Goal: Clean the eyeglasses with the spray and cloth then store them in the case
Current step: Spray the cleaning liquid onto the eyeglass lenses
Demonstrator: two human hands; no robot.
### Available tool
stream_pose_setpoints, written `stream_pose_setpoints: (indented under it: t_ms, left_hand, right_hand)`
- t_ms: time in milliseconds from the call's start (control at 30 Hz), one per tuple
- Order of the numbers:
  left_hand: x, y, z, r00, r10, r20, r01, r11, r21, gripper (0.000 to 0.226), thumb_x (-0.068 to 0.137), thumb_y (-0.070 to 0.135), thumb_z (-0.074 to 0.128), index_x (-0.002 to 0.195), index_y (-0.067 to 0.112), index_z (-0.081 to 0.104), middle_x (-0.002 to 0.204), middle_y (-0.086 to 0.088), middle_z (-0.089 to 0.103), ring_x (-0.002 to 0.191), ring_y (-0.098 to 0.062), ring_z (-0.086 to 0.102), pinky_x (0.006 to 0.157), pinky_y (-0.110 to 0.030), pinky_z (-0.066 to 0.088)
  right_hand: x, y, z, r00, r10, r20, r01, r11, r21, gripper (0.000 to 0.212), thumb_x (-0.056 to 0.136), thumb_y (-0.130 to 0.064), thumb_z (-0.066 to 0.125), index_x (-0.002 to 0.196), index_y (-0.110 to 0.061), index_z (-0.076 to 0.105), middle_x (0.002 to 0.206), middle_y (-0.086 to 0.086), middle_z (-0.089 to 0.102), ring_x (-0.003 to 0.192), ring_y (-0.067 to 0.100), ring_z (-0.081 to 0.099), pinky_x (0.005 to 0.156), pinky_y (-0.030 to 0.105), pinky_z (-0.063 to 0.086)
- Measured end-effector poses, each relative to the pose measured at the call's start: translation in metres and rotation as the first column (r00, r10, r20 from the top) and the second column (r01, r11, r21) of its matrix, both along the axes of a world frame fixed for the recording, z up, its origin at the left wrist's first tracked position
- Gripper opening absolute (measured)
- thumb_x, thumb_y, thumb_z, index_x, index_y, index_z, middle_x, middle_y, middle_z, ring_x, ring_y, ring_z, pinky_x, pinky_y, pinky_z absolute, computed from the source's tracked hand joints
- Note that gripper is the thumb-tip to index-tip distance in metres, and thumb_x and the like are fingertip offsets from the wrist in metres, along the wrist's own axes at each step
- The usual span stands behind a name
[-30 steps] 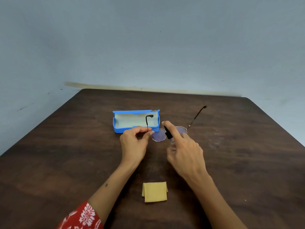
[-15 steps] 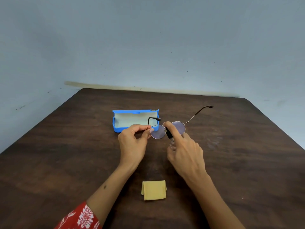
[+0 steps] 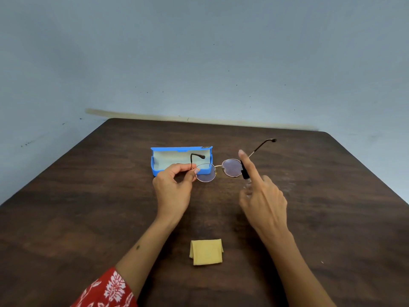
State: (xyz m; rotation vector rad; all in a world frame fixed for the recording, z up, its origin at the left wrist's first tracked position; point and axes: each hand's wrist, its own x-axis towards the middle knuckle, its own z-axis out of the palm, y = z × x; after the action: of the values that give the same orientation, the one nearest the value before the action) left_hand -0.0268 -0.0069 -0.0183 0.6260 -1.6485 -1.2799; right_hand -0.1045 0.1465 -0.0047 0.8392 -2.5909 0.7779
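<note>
The person's left hand [image 3: 174, 191] pinches the eyeglasses [image 3: 218, 170] at the left end of the frame, thumb and fingertips closed on the hinge by the left lens, and holds them raised above the dark wooden table [image 3: 88, 207]. The lenses face the camera and both temples are unfolded: the left one curls up in front of the case, the right one angles off to the far right.

The right hand [image 3: 263, 200] grips a small spray bottle [image 3: 246, 176] with a black top and a clear body, its lower fingers curled round the body. The index finger is stretched out straight and lifted above the black top, pointing to the far side. The bottle's top sits just beside the right lens, at its right rim; whether the two touch cannot be told.

The blue case [image 3: 159, 171] lies open on the table beyond the left hand, its pale lining showing and its lid standing up at the far side. The folded yellow cloth [image 3: 206, 252] lies on the near part of the table, between the two forearms and touched by neither hand. A red sleeve [image 3: 108, 291] with a white floral print covers the left arm at the near edge.
</note>
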Motion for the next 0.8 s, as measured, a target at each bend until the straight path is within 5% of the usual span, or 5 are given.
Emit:
stream_pose_setpoints:
  t_ms: [133, 267, 400, 533, 800]
  left_hand:
    - [0.0, -0.001, -0.001, 1.0, 0.002, 0.006, -0.002, 1.0, -0.008, 0.015, 0.077, 0.007, 0.075, 0.088, 0.017, 0.074, 0.084, 0.008, 0.072, 0.083, -0.012, 0.071, 0.081, -0.04, 0.058]
    - [-0.001, -0.003, 0.0, 1.0, 0.029, -0.004, -0.029, 0.999, -0.023, 0.014, 0.077, 0.006, 0.074, 0.089, 0.014, 0.074, 0.083, 0.007, 0.072, 0.081, -0.014, 0.071, 0.08, -0.04, 0.059]
    - [0.0, -0.004, 0.002, 0.999, 0.042, 0.002, -0.042, 0.999, -0.012, 0.015, 0.078, 0.006, 0.074, 0.09, 0.015, 0.073, 0.081, 0.008, 0.07, 0.081, -0.015, 0.071, 0.08, -0.039, 0.059]
    - [0.0, -0.005, 0.0, 0.999, 0.045, 0.018, -0.045, 0.999, -0.02, 0.017, 0.078, 0.007, 0.073, 0.093, 0.015, 0.073, 0.082, 0.01, 0.069, 0.082, -0.011, 0.07, 0.08, -0.038, 0.059]
    - [-0.003, -0.003, -0.002, 1.0, 0.026, 0.007, -0.026, 0.999, -0.022, 0.012, 0.079, 0.008, 0.073, 0.091, 0.011, 0.074, 0.084, 0.004, 0.072, 0.082, -0.017, 0.071, 0.081, -0.041, 0.058]
  right_hand:
    - [-0.003, 0.001, -0.003, 0.999, -0.043, -0.01, 0.043, 0.998, -0.04, 0.067, 0.083, -0.014, 0.047, 0.138, -0.047, 0.028, 0.078, 0.004, 0.052, 0.061, 0.028, 0.052, 0.056, 0.033, 0.041]
    - [-0.006, 0.001, -0.008, 0.999, -0.024, -0.04, 0.01, 0.95, -0.313, 0.08, 0.077, -0.013, 0.059, 0.136, -0.05, 0.02, 0.083, -0.006, 0.059, 0.061, 0.019, 0.057, 0.059, 0.028, 0.039]
    - [-0.013, 0.0, -0.014, 0.999, 0.025, -0.03, -0.037, 0.84, -0.541, 0.082, 0.074, -0.018, 0.059, 0.141, -0.033, 0.014, 0.086, -0.007, 0.062, 0.064, 0.015, 0.059, 0.062, 0.024, 0.039]
    - [-0.035, -0.01, -0.017, 0.998, 0.057, 0.009, -0.041, 0.805, -0.591, 0.064, 0.089, -0.012, 0.058, 0.142, -0.01, 0.023, 0.134, 0.01, 0.047, 0.1, 0.009, 0.052, 0.075, 0.015, 0.033]
    - [-0.064, -0.019, -0.026, 0.996, 0.031, 0.085, 0.025, 0.81, -0.585, 0.052, 0.092, -0.017, 0.058, 0.133, 0.004, 0.035, 0.125, 0.016, 0.046, 0.108, 0.024, 0.05, 0.078, 0.012, 0.028]
